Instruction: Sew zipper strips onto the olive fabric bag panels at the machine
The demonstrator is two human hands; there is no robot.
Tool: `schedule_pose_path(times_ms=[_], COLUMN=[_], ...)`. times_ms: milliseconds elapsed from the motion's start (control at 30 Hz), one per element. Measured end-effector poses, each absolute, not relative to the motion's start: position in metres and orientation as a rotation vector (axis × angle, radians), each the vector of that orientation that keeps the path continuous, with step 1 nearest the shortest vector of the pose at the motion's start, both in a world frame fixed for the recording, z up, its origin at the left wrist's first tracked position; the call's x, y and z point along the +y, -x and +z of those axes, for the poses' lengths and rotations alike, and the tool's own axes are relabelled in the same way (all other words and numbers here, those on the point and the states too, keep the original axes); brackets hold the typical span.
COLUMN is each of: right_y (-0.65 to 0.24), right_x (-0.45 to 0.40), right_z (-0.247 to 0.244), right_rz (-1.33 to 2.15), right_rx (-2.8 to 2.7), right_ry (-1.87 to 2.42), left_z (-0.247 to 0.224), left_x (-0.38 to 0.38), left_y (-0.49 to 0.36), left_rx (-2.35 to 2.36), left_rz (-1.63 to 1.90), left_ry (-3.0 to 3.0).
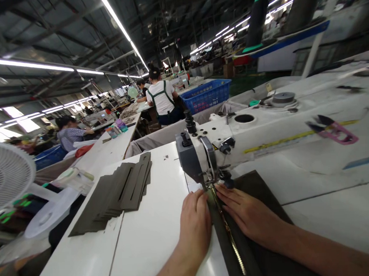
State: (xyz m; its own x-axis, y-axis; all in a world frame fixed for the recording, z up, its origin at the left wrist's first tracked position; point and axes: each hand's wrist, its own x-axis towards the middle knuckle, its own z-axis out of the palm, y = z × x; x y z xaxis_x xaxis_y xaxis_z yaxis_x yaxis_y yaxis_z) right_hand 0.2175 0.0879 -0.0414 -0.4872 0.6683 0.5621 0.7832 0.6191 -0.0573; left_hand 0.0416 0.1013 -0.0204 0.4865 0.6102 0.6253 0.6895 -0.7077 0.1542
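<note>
A pair of bare hands worked dark fabric (221,235) at a white sewing machine (252,129) on a pale tabletop (147,244). A gold-toothed zipper (233,242) lay along the fabric, its far end under the machine's needle area and its near end toward the wearer. The zipper's long axis ran mostly away from the wearer, the near end slanting to the right, and the fabric strip beneath it pointed the same way.

The left hand (196,220) rested at the strip's left edge, fingers together and bent; whether they pinched the cloth could not be told. The right hand (247,213) lay across the fabric to the zipper's right, fingers extended and unclenched, tips near the needle area. The two hands stood apart, with the zipper between them.

To the left, a fanned stack of dark cut pieces (113,196) sat with long sides slanting away and to the right, slots visible in some. Pink-handled snips (337,133) rested on the machine beside a yellow measuring tape (278,142).
</note>
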Motion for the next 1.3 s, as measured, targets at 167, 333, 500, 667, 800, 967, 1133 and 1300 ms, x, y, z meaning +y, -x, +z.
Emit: schedule_pose_path(times_ms=[167, 333, 500, 667, 800, 967, 1133, 1300], right_y=[-0.223, -0.224, -0.228, -0.235, -0.236, -0.226, -0.221, -0.222], right_x=[0.091, 0.092, 0.096, 0.1, 0.094, 0.09, 0.069, 0.026], right_z=[-0.038, -0.034, -0.037, -0.037, -0.026, -0.016, -0.02, -0.013], right_rz=[-0.219, -0.211, -0.202, -0.074, 0.099, 0.343, 0.291, -0.168], right_rx=[-2.295, -2.316, -2.342, -2.339, -2.329, -2.202, -2.051, -2.183], right_ry=[1.129, 1.1, 1.074, 1.049, 0.968, 1.079, 1.179, 1.0], left_z=[-0.023, -0.019, -0.02, -0.024, -0.025, -0.022, -0.02, -0.028], left_x=[0.111, 0.114, 0.113, 0.112, 0.113, 0.113, 0.102, 0.087], left_y=[-0.04, -0.042, -0.043, -0.044, -0.044, -0.044, -0.04, -0.04], left_rx=[-0.845, -0.76, -0.827, -0.931, -0.971, -1.067, -0.965, -0.94], left_rz=[-0.947, -0.883, -0.843, -0.833, -0.827, -0.768, -0.736, -0.741], left_ry=[2.744, 2.797, 2.802, 2.771, 2.741, 2.745, 2.748, 2.74])
